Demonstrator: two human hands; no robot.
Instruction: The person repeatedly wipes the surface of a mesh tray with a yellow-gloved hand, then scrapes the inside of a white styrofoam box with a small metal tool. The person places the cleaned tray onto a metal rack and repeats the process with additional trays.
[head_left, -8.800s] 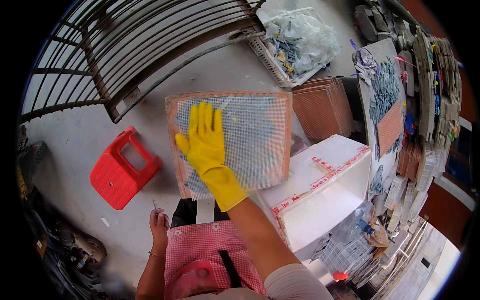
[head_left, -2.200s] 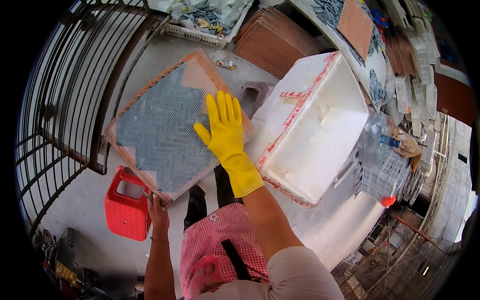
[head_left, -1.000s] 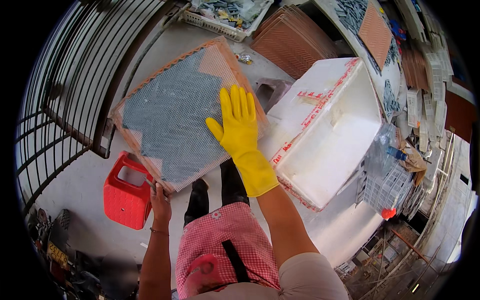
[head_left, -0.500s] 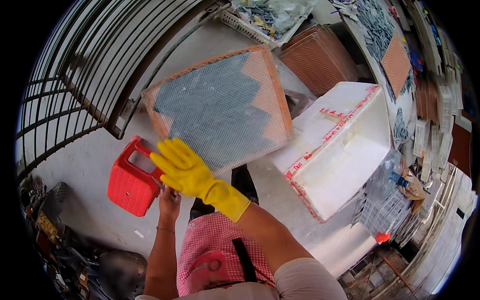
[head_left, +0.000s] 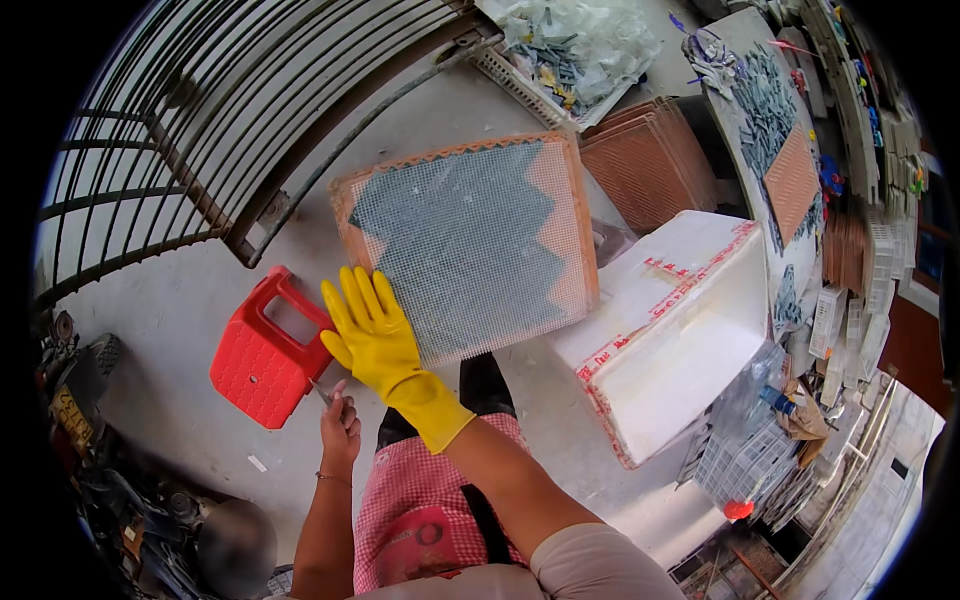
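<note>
Beside red stool (head_left: 262, 355), gloved right hand (head_left: 368, 335) touches, perhaps grips, mesh tray (head_left: 470, 245).

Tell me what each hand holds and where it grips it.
The right hand, in a yellow glove, lies flat on the mesh-covered tile tray's lower left corner. The left hand pinches a thin tool by its lower end.

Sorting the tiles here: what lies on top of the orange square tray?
A white mesh sheet over dark grey mosaic pieces covers the orange tray; the gloved right hand hides its near corner.

White foam box (head_left: 690, 345), red-taped, right of centre.
</note>
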